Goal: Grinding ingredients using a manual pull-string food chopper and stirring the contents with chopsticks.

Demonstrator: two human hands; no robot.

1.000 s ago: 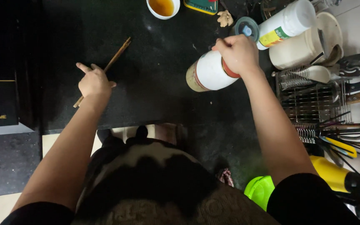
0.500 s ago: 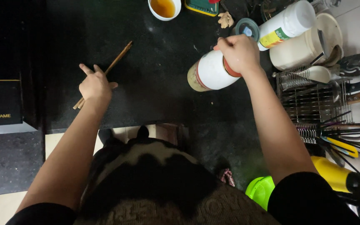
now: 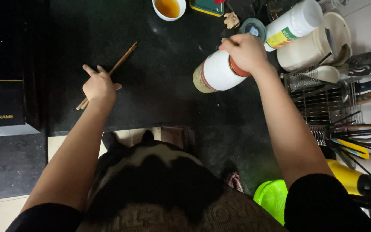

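My right hand [image 3: 246,52] grips the red-lidded top of a white jar [image 3: 217,72] that stands on the black counter [image 3: 159,86]. My left hand [image 3: 98,87] rests on the counter with two fingers stretched out, lying over the near end of a pair of wooden chopsticks [image 3: 116,68]. The chopsticks point diagonally toward the far right. A small white bowl of amber liquid [image 3: 168,8] sits at the far edge.
A second white bottle with a yellow label [image 3: 290,24] and a cream jug [image 3: 305,50] stand by the wire dish rack [image 3: 336,103] on the right. A loose round lid [image 3: 253,28], a green basket [image 3: 274,198], a yellow bottle [image 3: 348,178] and a black box [image 3: 1,105] surround the work spot.
My left hand has slid a little toward me along the chopsticks. The right hand stays on the jar's top, which barely shifts.
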